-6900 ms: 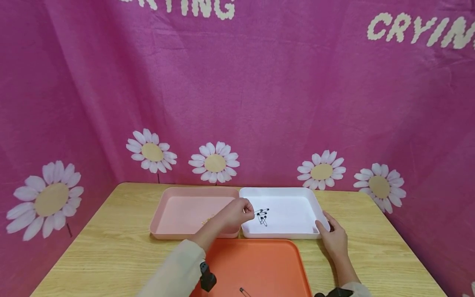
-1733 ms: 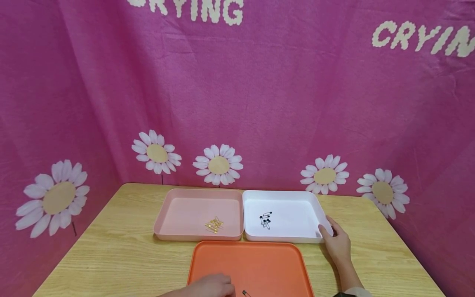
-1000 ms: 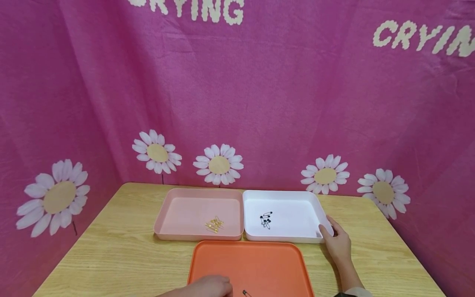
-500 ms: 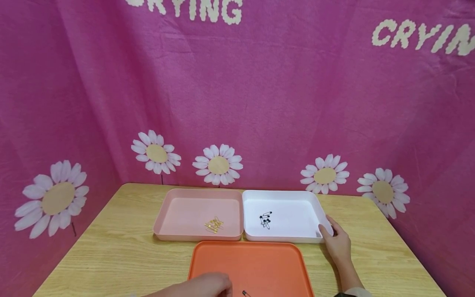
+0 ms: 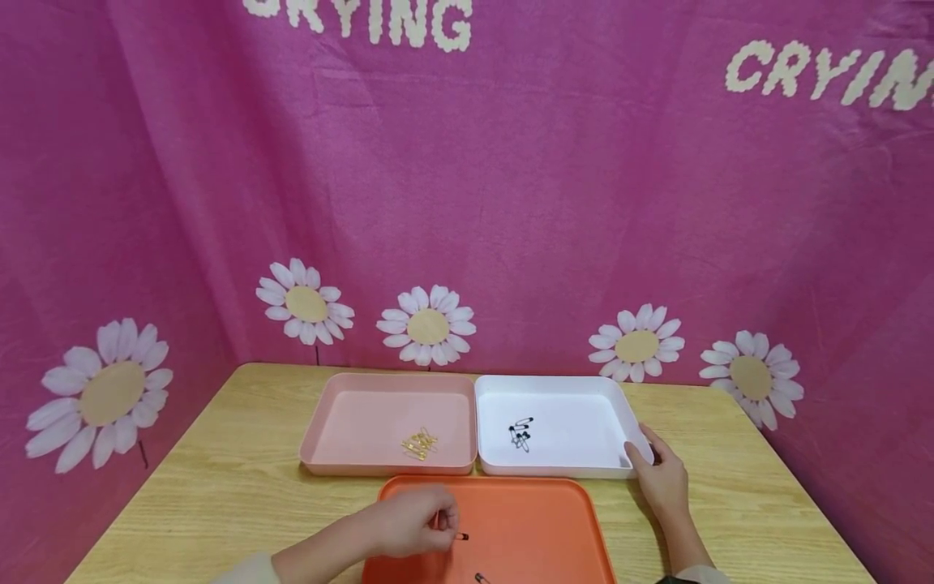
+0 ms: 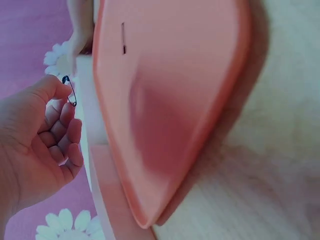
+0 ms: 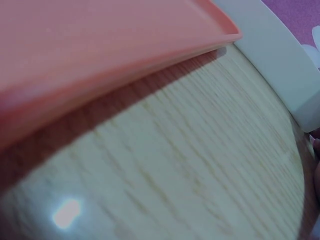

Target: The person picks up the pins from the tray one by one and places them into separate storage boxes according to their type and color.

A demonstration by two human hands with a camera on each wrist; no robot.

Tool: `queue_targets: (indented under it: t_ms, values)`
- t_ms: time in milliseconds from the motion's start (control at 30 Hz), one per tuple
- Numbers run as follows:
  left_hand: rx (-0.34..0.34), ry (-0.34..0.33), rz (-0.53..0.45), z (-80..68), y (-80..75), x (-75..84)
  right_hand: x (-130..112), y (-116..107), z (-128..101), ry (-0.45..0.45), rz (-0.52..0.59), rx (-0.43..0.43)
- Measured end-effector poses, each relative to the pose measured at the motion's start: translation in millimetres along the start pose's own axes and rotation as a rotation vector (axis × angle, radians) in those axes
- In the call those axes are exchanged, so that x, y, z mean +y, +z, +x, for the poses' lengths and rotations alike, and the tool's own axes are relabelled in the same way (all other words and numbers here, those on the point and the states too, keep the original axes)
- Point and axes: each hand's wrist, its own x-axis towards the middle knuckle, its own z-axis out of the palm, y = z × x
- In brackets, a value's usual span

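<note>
My left hand (image 5: 412,521) pinches a black safety pin (image 6: 70,91) between thumb and fingertip, raised over the orange tray (image 5: 529,519). A second black safety pin (image 5: 482,578) lies on that tray, also visible in the left wrist view. My right hand (image 5: 666,478) grips the right wall of the white tray (image 5: 584,434), thumb over the rim. Several black safety pins (image 5: 520,434) lie in the white tray's left part. In the pink tray (image 5: 357,422) sits a small heap of gold safety pins (image 5: 419,444).
The pink and white trays stand side by side at the back of the wooden table (image 5: 212,487), directly behind the orange tray. A magenta curtain (image 5: 467,203) with printed daisies hangs behind the table.
My left hand has risen from the near part of the orange tray toward the back trays, a black safety pin now showing in its fingers. The right hand stays on the white tray.
</note>
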Motion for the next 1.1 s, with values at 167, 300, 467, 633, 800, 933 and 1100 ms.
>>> queue_targets:
  t_ms: [167,300,467,633,800,933,1100]
  values:
    - [0.058,-0.001,0.04,9.7,-7.9,-2.4,-0.2,-0.4,-0.6,-0.004,0.002,0.006]
    - [0.076,-0.028,0.02,17.4,-12.8,-5.0,-0.3,0.4,-0.5,0.0,0.011,0.007]
    - [0.124,-0.032,-0.005,26.8,-19.4,-6.9,-0.4,0.3,-0.1,0.003,0.014,0.002]
    - [0.163,-0.028,0.0,36.3,-24.5,-8.5,-1.0,-0.4,-0.5,0.003,0.016,-0.005]
    - [0.19,-0.032,0.018,46.8,-28.7,-9.5,-2.1,-0.4,-1.1,0.006,0.017,-0.002]
    - [0.221,-0.014,0.018,56.5,-32.4,-10.0,-2.7,-0.7,-1.0,-0.001,0.014,0.0]
    - [0.236,-0.034,0.03,68.6,-34.7,-11.0,-2.9,-0.6,-1.0,0.002,0.009,-0.004]
